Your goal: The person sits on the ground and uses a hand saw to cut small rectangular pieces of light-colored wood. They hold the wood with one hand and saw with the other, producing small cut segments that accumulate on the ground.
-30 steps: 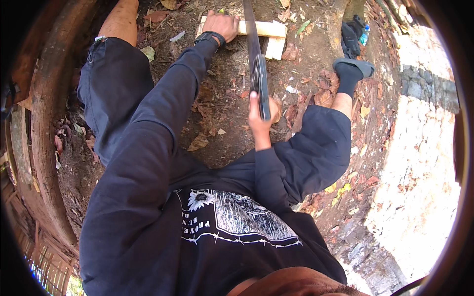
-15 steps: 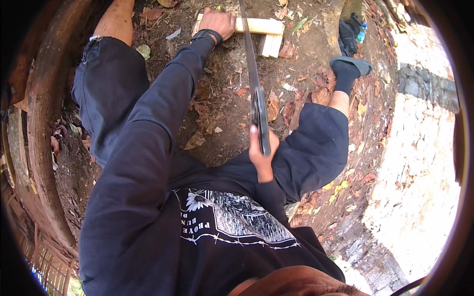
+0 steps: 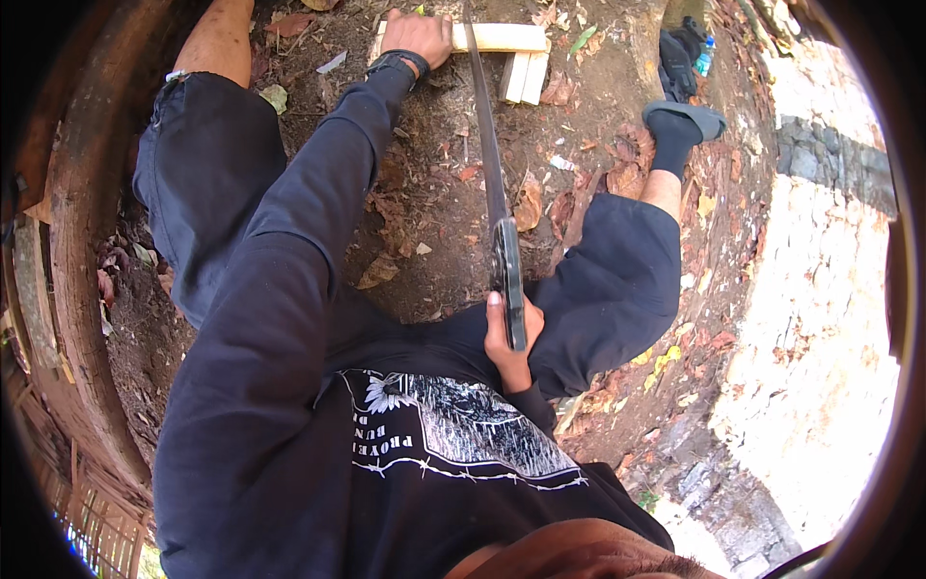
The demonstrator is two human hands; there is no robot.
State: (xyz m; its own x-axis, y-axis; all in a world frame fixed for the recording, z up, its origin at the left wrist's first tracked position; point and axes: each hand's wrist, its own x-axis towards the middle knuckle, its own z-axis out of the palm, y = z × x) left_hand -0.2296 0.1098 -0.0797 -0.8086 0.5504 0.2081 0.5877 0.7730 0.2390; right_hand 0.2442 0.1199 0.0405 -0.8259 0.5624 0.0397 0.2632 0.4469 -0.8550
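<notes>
At the top of the view, my left hand [image 3: 418, 37] presses down on a pale wooden strip [image 3: 506, 39], its fingers wrapped over the wood. Short pale wood blocks [image 3: 524, 77] lie under the strip's right end. My right hand [image 3: 505, 340] grips the black handle of a handsaw [image 3: 490, 159], low between my thighs. The long, narrow blade points away from me. Its far end crosses the strip just right of my left hand. The blade's tip runs to the top edge of the picture.
Dry leaves [image 3: 527, 203] litter the bare dirt. My right foot in a grey sandal [image 3: 709, 121] rests near a black bag [image 3: 680, 63] and a blue-labelled bottle [image 3: 706, 58]. A thick log [image 3: 82, 241] borders the left side. Stonework [image 3: 834, 164] lies at the right.
My right hand has drawn the saw back toward my body, so the handle sits lower. The wood has shifted slightly left in view. My left hand stays on the strip.
</notes>
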